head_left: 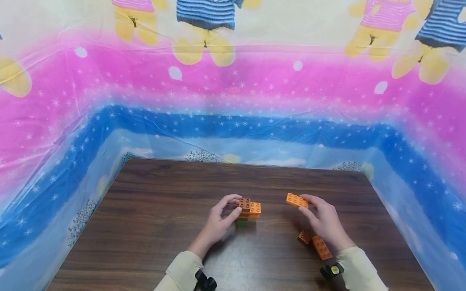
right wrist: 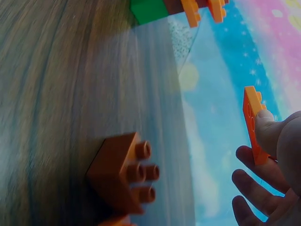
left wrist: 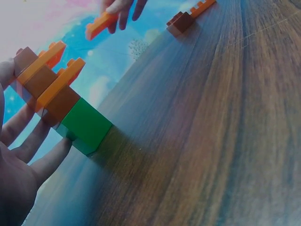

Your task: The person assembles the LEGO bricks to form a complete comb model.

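My left hand [head_left: 217, 221] holds a small tower of toy building bricks [head_left: 244, 204] upright on the table, thumb on one side and fingers on the other. In the left wrist view its bottom is a green brick [left wrist: 89, 123]; above it, brown bricks [left wrist: 60, 104] alternate with two thin orange bricks [left wrist: 63, 84] that jut out to one side. Off to the right and above the table, my right hand [head_left: 325, 221] pinches a thin orange brick [head_left: 295, 199] at one end between thumb and fingers. That brick [right wrist: 251, 113] touches nothing else.
Below my right hand, a brown brick [head_left: 304, 237] and a thin orange brick [head_left: 322, 247] lie close together on the dark wooden table [head_left: 164, 182]. A printed cloth [head_left: 233, 125] hangs behind the table and along its sides.
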Available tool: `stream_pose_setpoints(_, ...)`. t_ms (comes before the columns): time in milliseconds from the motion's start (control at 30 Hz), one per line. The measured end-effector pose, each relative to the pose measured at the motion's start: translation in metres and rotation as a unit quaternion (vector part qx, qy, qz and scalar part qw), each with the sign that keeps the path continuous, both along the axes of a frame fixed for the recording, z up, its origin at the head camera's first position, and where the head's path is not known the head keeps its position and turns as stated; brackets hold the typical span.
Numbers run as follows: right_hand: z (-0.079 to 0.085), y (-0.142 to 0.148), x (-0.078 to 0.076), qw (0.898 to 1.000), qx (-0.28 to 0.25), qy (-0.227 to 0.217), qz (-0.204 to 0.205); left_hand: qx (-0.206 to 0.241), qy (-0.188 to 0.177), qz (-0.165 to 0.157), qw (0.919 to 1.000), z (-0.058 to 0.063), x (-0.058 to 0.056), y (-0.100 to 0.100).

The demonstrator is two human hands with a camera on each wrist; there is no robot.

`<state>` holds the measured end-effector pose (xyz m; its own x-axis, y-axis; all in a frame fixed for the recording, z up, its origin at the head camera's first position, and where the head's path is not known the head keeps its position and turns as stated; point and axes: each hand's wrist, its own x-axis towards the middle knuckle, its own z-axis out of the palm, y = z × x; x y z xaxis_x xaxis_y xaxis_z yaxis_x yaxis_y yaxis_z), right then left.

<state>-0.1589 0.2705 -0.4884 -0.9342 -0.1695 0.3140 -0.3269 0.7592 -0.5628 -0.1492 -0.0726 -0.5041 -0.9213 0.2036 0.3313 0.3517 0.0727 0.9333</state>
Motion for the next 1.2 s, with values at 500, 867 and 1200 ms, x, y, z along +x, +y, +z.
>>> stream_pose_setpoints(500,0.014,-0.031,0.001,0.999,0.006,0.028,0.026,0.004,0.003,-0.010,0.9999,-0.026,-0.013,-0.003)
stream_pose_setpoints(867,0.021,-0.054,0.002,0.998,-0.001,0.034,0.060,-0.008,0.017,-0.009,0.9998,-0.024,-0.014,-0.004)
stream_pose_setpoints(1200,0.023,-0.075,0.002,0.993,-0.005,0.056,0.104,-0.008,0.010,-0.009,0.9999,-0.022,-0.012,-0.003)
